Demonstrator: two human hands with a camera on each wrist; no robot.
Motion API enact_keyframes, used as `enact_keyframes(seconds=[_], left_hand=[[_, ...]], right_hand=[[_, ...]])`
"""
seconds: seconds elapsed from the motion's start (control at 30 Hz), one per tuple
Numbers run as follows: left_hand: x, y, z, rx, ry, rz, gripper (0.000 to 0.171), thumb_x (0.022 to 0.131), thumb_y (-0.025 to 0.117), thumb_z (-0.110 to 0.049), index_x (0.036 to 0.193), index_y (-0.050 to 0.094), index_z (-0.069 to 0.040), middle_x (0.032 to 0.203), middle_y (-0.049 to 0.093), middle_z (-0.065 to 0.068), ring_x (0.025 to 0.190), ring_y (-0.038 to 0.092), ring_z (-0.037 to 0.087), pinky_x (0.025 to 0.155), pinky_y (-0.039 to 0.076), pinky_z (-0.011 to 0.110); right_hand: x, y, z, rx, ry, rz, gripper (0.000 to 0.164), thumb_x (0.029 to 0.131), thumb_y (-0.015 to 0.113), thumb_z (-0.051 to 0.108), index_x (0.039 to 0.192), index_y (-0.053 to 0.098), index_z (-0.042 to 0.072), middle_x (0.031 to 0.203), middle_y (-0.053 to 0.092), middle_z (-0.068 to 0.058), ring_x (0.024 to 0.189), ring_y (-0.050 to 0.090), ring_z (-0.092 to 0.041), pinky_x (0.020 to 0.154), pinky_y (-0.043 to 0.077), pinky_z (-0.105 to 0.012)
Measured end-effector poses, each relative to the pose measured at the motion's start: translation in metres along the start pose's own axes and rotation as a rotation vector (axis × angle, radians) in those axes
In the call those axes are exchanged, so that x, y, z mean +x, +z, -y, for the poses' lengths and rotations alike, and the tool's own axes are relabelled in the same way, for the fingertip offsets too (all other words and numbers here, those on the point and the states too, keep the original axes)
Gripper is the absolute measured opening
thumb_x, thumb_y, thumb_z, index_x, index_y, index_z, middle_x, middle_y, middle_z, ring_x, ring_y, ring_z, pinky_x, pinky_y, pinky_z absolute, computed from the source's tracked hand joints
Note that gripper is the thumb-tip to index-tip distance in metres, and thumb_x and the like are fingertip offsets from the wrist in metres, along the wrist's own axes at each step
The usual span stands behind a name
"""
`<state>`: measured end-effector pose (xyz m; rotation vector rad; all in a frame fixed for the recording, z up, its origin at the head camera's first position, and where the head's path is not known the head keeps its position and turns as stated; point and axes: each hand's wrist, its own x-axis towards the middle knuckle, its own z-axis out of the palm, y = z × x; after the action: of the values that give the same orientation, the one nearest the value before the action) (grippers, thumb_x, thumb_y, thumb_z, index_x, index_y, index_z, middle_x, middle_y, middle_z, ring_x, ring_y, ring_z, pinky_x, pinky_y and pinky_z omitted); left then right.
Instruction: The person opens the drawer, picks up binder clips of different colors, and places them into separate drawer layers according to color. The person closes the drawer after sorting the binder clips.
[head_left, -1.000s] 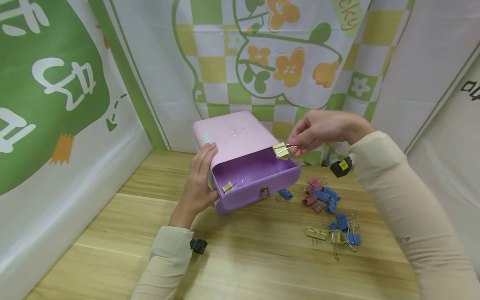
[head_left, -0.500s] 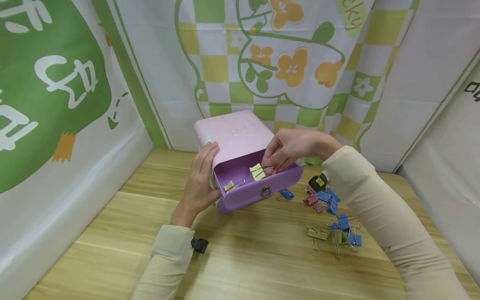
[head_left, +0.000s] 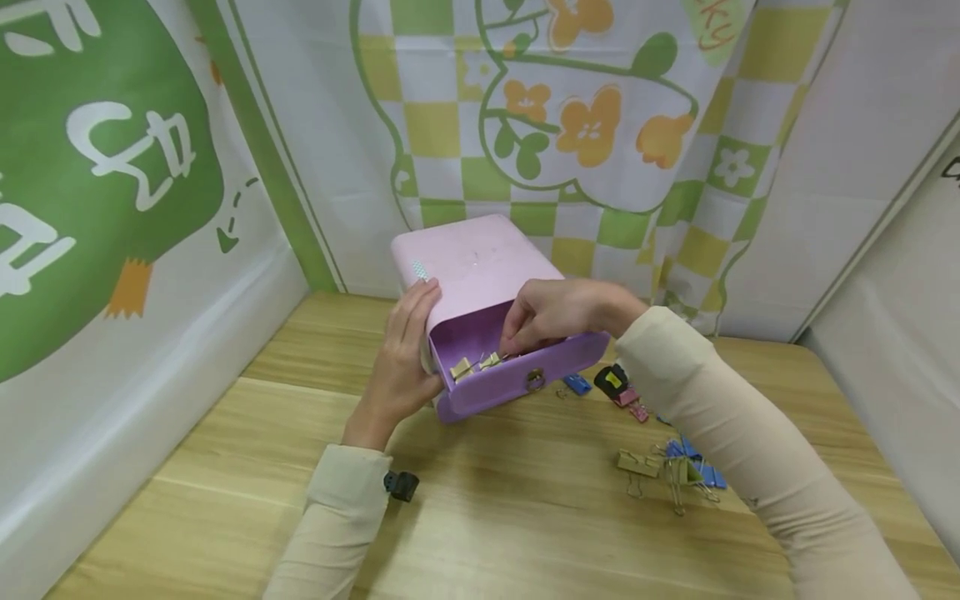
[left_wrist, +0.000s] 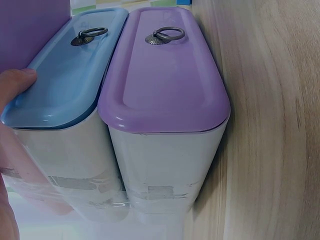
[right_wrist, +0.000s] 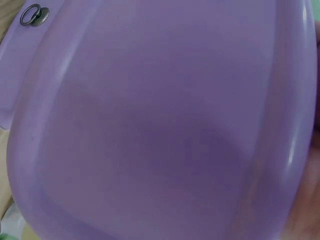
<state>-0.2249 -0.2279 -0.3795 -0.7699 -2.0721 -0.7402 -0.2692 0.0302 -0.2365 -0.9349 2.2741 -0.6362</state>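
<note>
A small drawer cabinet with a pink top (head_left: 472, 258) stands on the table. Its top purple drawer (head_left: 483, 393) is pulled out; the drawer's front fills most of the right wrist view. My left hand (head_left: 400, 354) grips the cabinet's left side, fingers at the pink top. In the left wrist view its thumb (left_wrist: 20, 82) touches the blue drawer (left_wrist: 75, 75) below, beside a lower purple drawer (left_wrist: 165, 80). My right hand (head_left: 553, 312) reaches inside the open drawer, pinching a yellow binder clip (head_left: 490, 361) by its wire handles. Another yellow binder clip (head_left: 461, 369) lies at the drawer's left end.
Right of the cabinet lies a blue clip (head_left: 576, 384), with pink clips (head_left: 637, 412) partly behind the right wrist camera (head_left: 612, 380). Nearer are a yellow clip (head_left: 637, 462) and several blue clips (head_left: 708, 473), partly under the right sleeve. A patterned curtain (head_left: 540, 221) hangs behind.
My right hand has moved left and down from above the drawer's right corner into the drawer, bringing the yellow binder clip beside the other one. The left hand stays on the cabinet.
</note>
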Motion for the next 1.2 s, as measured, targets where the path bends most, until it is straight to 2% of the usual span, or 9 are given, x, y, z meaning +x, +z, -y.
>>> enact_keyframes(seconds=[0.23, 0.4, 0.5, 0.6, 0.73, 0.87, 0.97, 1.07, 1.2], left_hand=[[0.001, 0.001, 0.0, -0.004, 0.007, -0.011, 0.109, 0.065, 0.096, -0.011, 0.158, 0.04, 0.001, 0.165, 0.041, 0.02, 0.156, 0.034, 0.04, 0.136, 0.024, 0.049], [0.001, 0.001, 0.0, -0.007, 0.003, -0.014, 0.109, 0.065, 0.096, -0.012, 0.158, 0.04, 0.001, 0.165, 0.041, 0.02, 0.156, 0.034, 0.04, 0.136, 0.024, 0.049], [0.001, 0.0, 0.0, -0.005, -0.005, -0.007, 0.107, 0.066, 0.096, -0.011, 0.157, 0.04, 0.001, 0.165, 0.041, 0.02, 0.157, 0.033, 0.039, 0.136, 0.023, 0.049], [0.001, 0.0, 0.0, -0.003, -0.011, -0.002, 0.106, 0.067, 0.095, -0.011, 0.157, 0.04, 0.001, 0.165, 0.041, 0.02, 0.157, 0.033, 0.039, 0.136, 0.024, 0.049], [0.002, 0.0, -0.001, -0.008, -0.018, 0.005, 0.106, 0.067, 0.095, -0.011, 0.157, 0.041, 0.001, 0.165, 0.041, 0.02, 0.157, 0.033, 0.039, 0.136, 0.023, 0.048], [0.002, 0.001, 0.0, -0.012, -0.016, 0.005, 0.106, 0.067, 0.095, -0.011, 0.157, 0.041, 0.001, 0.165, 0.041, 0.02, 0.157, 0.033, 0.039, 0.136, 0.023, 0.048], [0.002, 0.001, -0.001, -0.01, -0.013, 0.007, 0.108, 0.066, 0.096, -0.012, 0.157, 0.04, 0.001, 0.165, 0.041, 0.02, 0.157, 0.033, 0.039, 0.136, 0.023, 0.048], [0.002, 0.001, 0.0, -0.007, -0.012, 0.008, 0.108, 0.066, 0.096, -0.013, 0.157, 0.04, 0.001, 0.165, 0.041, 0.02, 0.158, 0.033, 0.039, 0.136, 0.023, 0.048], [0.001, 0.001, 0.001, -0.012, -0.014, 0.004, 0.108, 0.066, 0.096, -0.011, 0.157, 0.04, 0.002, 0.165, 0.041, 0.02, 0.158, 0.032, 0.039, 0.136, 0.023, 0.049]], right_hand=[[0.0, 0.001, 0.001, 0.005, 0.031, -0.021, 0.015, 0.098, 0.074, 0.027, 0.105, 0.085, 0.019, 0.088, 0.081, 0.004, 0.067, 0.06, -0.006, 0.061, 0.045, -0.021], [-0.008, -0.007, 0.002, 0.07, 0.072, -0.032, 0.019, 0.1, 0.072, 0.023, 0.11, 0.083, 0.012, 0.099, 0.083, -0.002, 0.089, 0.076, -0.012, 0.08, 0.062, -0.025], [-0.017, -0.014, 0.003, 0.147, 0.093, -0.04, 0.023, 0.1, 0.071, 0.019, 0.115, 0.08, 0.004, 0.106, 0.083, -0.008, 0.1, 0.08, -0.019, 0.09, 0.066, -0.03], [-0.029, -0.023, 0.002, 0.199, 0.111, -0.073, 0.027, 0.102, 0.069, 0.018, 0.121, 0.076, 0.0, 0.111, 0.082, -0.012, 0.105, 0.079, -0.022, 0.096, 0.065, -0.033], [-0.047, -0.03, -0.004, 0.248, 0.122, -0.166, 0.032, 0.103, 0.068, 0.021, 0.126, 0.073, -0.001, 0.115, 0.08, -0.014, 0.107, 0.078, -0.025, 0.101, 0.063, -0.037], [-0.067, -0.028, -0.011, 0.295, 0.099, -0.283, 0.033, 0.101, 0.072, 0.024, 0.124, 0.075, 0.0, 0.113, 0.081, -0.012, 0.106, 0.079, -0.025, 0.1, 0.063, -0.039], [-0.084, -0.023, -0.019, 0.336, 0.073, -0.34, 0.033, 0.099, 0.075, 0.026, 0.121, 0.077, 0.002, 0.112, 0.082, -0.012, 0.105, 0.079, -0.026, 0.099, 0.064, -0.039], [-0.1, -0.017, -0.028, 0.366, 0.059, -0.346, 0.032, 0.099, 0.075, 0.027, 0.12, 0.077, 0.002, 0.111, 0.082, -0.012, 0.105, 0.079, -0.026, 0.097, 0.065, -0.037], [-0.117, -0.004, -0.044, 0.412, 0.053, -0.299, 0.035, 0.101, 0.073, 0.025, 0.122, 0.074, -0.003, 0.109, 0.082, -0.013, 0.103, 0.079, -0.027, 0.096, 0.065, -0.038]])
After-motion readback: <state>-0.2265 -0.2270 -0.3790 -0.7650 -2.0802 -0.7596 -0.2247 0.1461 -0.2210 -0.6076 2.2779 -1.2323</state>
